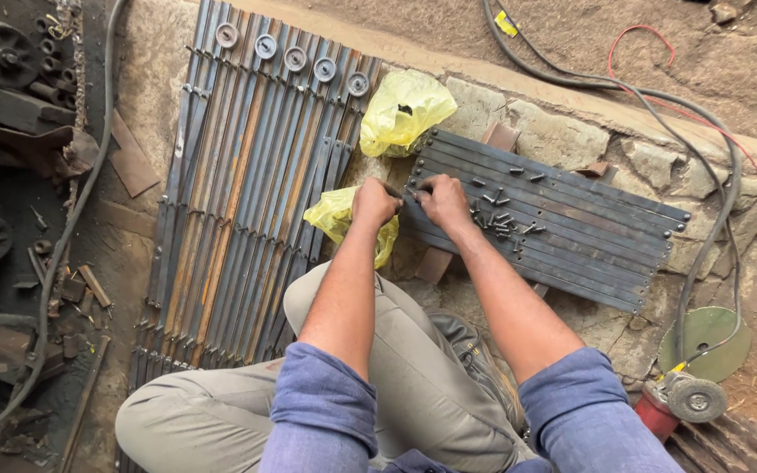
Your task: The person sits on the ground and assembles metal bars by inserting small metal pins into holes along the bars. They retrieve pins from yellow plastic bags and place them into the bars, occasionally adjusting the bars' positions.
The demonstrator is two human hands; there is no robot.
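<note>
Both hands at the near-left end of the flat steel bar stack point(562, 223): left hand point(373, 201) clenched on a small dark tool, right hand point(442, 200) pinching at a bar end. Loose bolts point(503, 221) lie atop the stack. Yellow bag point(336, 219) just left of it.

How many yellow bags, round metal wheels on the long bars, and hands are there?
Yellow plastic bags: 2, one above the hands, one under the left hand
Round metal discs atop the long bars: 5
Hands: 2, left and right hand
Total: 9
</note>
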